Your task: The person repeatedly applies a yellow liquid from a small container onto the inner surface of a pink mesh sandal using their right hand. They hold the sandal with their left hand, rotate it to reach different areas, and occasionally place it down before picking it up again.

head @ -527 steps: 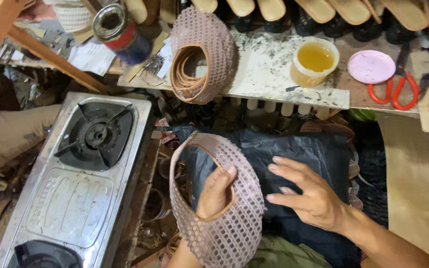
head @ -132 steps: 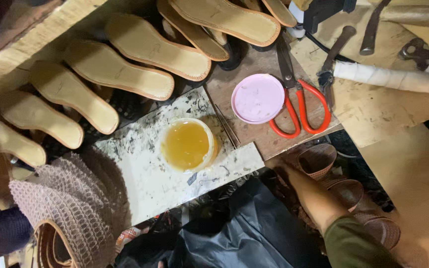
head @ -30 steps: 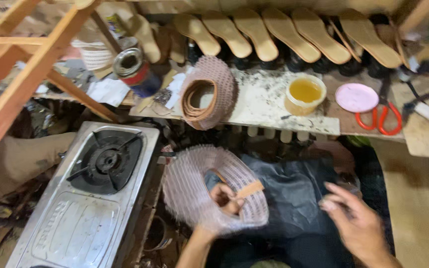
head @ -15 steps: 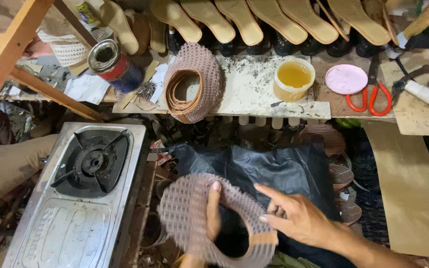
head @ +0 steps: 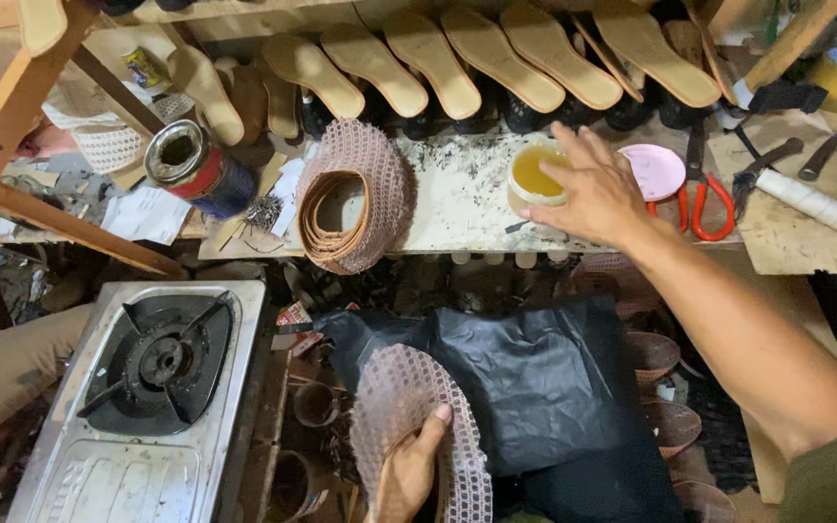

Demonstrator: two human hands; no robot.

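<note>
My left hand (head: 407, 474) grips a pinkish woven mesh shoe upper (head: 401, 407) at the bottom of the head view, thumb over its edge. My right hand (head: 588, 190) reaches forward with fingers spread over a small round cup of yellow glue (head: 530, 174) on the speckled work board (head: 457, 199); the fingers touch or nearly touch its rim. A second mesh upper with a tan strap coiled inside (head: 351, 199) stands on the board to the left.
A gas stove (head: 152, 387) sits lower left. A black plastic sheet (head: 525, 387) covers my lap area. A pink lid (head: 657, 170), red-handled scissors (head: 704, 199), a tin can (head: 196, 169) and rows of tan insoles (head: 496, 58) surround the board.
My right hand has left the mesh upper and stretched forward to the glue cup. My left hand still holds the upper, now lower in view.
</note>
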